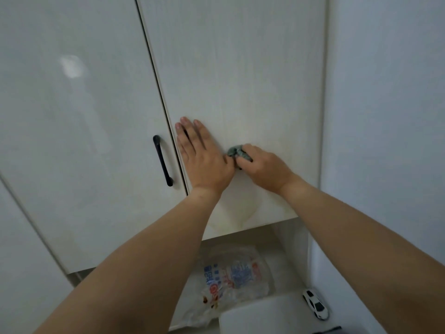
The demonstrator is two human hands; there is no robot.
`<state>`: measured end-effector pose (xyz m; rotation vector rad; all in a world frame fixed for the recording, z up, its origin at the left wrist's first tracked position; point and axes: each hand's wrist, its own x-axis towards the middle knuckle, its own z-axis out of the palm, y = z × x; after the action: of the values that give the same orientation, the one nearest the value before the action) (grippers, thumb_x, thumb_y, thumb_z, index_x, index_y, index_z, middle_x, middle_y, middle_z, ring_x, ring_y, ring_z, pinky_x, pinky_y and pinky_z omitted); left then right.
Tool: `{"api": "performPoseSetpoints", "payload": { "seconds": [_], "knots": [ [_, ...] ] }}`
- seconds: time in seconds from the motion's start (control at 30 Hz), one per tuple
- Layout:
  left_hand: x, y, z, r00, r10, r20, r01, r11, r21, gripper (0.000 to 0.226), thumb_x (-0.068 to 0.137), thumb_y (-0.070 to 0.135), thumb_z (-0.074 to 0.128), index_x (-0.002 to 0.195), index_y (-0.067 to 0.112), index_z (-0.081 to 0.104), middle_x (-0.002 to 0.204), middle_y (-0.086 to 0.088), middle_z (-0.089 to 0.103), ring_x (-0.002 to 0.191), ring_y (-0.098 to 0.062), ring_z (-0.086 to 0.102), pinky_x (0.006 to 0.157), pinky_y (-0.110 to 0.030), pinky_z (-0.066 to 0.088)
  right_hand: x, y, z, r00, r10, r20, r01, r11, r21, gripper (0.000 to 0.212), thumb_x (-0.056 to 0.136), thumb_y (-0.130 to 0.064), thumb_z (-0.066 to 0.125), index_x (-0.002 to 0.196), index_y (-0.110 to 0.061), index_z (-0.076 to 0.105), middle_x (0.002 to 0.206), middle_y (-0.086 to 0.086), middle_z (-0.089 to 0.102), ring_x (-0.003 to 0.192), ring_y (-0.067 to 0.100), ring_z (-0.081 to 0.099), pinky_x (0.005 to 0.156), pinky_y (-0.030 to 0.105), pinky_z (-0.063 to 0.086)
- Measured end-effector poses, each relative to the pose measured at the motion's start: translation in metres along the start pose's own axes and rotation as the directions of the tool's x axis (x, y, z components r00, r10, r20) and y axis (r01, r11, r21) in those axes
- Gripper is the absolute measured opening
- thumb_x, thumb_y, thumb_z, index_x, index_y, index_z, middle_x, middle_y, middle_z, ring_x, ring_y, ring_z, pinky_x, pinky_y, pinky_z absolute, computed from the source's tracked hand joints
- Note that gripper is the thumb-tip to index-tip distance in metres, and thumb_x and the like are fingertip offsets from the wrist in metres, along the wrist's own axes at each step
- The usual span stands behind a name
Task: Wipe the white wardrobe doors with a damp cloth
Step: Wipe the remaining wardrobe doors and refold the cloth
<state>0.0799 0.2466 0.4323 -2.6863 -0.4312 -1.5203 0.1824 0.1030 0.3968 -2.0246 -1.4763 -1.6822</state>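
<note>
Two white wardrobe doors fill the view: the left door [79, 116] with a black handle [162, 161], and the right door [240, 75]. My left hand [203, 156] lies flat, fingers spread, on the right door near its left edge. My right hand [263, 168] presses a bunched grey-green cloth [235, 151] against the same door, right beside my left hand. Most of the cloth is hidden under my fingers.
A white wall [385, 116] runs along the right. Below the right door is an open shelf holding a printed plastic bag [232, 278], a small white toy car [315, 307] and a white rounded object [265, 317]. Another white panel [21, 249] stands at the far left.
</note>
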Motion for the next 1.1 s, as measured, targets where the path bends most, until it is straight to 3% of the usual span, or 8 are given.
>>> {"api": "performPoseSetpoints", "payload": {
  "seconds": [0.07, 0.23, 0.43, 0.6, 0.77, 0.83, 0.97, 1.1],
  "knots": [
    [0.001, 0.001, -0.001, 1.000, -0.013, 0.007, 0.013, 1.000, 0.014, 0.099, 0.081, 0.042, 0.052, 0.153, -0.008, 0.008, 0.160, -0.033, 0.000, 0.149, -0.049, -0.005, 0.122, -0.056, 0.003, 0.009, 0.033, -0.010, 0.975, 0.197, -0.101, -0.202, 0.979, -0.040, 0.014, 0.089, 0.000, 0.054, 0.101, -0.001, 0.063, 0.102, 0.026, 0.060, 0.075, 0.039, 0.061, 0.056, 0.042, 0.055],
    [0.000, 0.000, -0.001, 1.000, -0.014, 0.011, 0.013, 1.000, 0.023, 0.097, 0.081, 0.041, 0.049, 0.154, -0.008, 0.007, 0.160, -0.032, -0.001, 0.149, -0.048, -0.007, 0.122, -0.054, 0.002, -0.009, 0.061, -0.020, 0.380, 0.850, -0.365, -0.877, 0.457, 0.152, 0.016, 0.080, 0.001, 0.049, 0.095, 0.005, 0.053, 0.099, 0.029, 0.054, 0.083, 0.041, 0.055, 0.071, 0.044, 0.038],
    [0.000, 0.000, 0.001, 1.000, -0.016, -0.012, 0.016, 1.000, 0.015, 0.095, 0.081, 0.038, 0.048, 0.153, -0.008, 0.007, 0.160, -0.033, 0.000, 0.149, -0.048, -0.005, 0.123, -0.054, 0.003, -0.065, 0.032, -0.007, 0.905, 0.421, -0.059, -0.424, 0.904, -0.051, 0.008, 0.087, -0.004, 0.042, 0.095, -0.005, 0.041, 0.092, 0.027, 0.053, 0.056, 0.036, 0.051, 0.042, 0.037, 0.041],
    [0.000, 0.001, 0.000, 1.000, -0.025, 0.006, 0.025, 1.000, -0.009, 0.096, 0.079, 0.034, 0.048, 0.153, -0.007, 0.006, 0.160, -0.032, -0.001, 0.149, -0.047, -0.005, 0.123, -0.054, 0.001, -0.019, 0.060, -0.021, 0.422, 0.855, -0.301, -0.877, 0.469, 0.104, 0.018, 0.085, 0.001, 0.051, 0.102, 0.004, 0.050, 0.105, 0.028, 0.054, 0.087, 0.040, 0.055, 0.074, 0.043, 0.041],
    [-0.001, -0.003, 0.001, 1.000, 0.015, 0.006, -0.015, 1.000, -0.008, 0.094, 0.077, 0.028, 0.050, 0.153, -0.009, 0.007, 0.160, -0.033, -0.001, 0.149, -0.049, -0.005, 0.123, -0.055, 0.002, -0.040, 0.008, 0.003, 0.995, 0.090, 0.048, -0.087, 0.995, -0.054, 0.025, 0.083, 0.001, 0.064, 0.105, -0.004, 0.051, 0.105, 0.028, 0.059, 0.074, 0.039, 0.060, 0.049, 0.040, 0.054],
    [0.000, -0.003, 0.001, 1.000, 0.011, 0.013, -0.011, 1.000, -0.014, 0.094, 0.077, 0.027, 0.049, 0.153, -0.008, 0.006, 0.160, -0.033, -0.002, 0.149, -0.049, -0.006, 0.123, -0.054, 0.001, -0.029, 0.036, -0.011, 0.961, 0.274, -0.047, -0.277, 0.957, -0.081, 0.027, 0.082, 0.002, 0.062, 0.106, -0.004, 0.050, 0.105, 0.028, 0.059, 0.073, 0.040, 0.060, 0.051, 0.041, 0.052],
    [0.000, -0.003, -0.002, 1.000, 0.016, 0.025, -0.016, 1.000, -0.001, 0.093, 0.078, 0.026, 0.049, 0.153, -0.008, 0.006, 0.160, -0.033, -0.001, 0.149, -0.048, -0.005, 0.123, -0.054, 0.000, -0.013, 0.039, -0.017, 0.380, 0.871, -0.311, -0.898, 0.428, 0.105, 0.023, 0.084, 0.003, 0.052, 0.107, 0.004, 0.051, 0.107, 0.030, 0.055, 0.084, 0.043, 0.057, 0.069, 0.043, 0.040],
    [-0.002, -0.005, -0.001, 1.000, 0.020, 0.011, -0.020, 1.000, -0.010, 0.090, 0.076, 0.019, 0.048, 0.152, -0.010, 0.008, 0.160, -0.034, 0.000, 0.148, -0.050, -0.004, 0.123, -0.055, 0.002, -0.044, -0.030, 0.011, 0.900, 0.433, -0.051, -0.435, 0.900, -0.027, 0.027, 0.081, 0.005, 0.063, 0.102, -0.004, 0.047, 0.102, 0.027, 0.058, 0.067, 0.037, 0.058, 0.049, 0.039, 0.051]
  ]
}}
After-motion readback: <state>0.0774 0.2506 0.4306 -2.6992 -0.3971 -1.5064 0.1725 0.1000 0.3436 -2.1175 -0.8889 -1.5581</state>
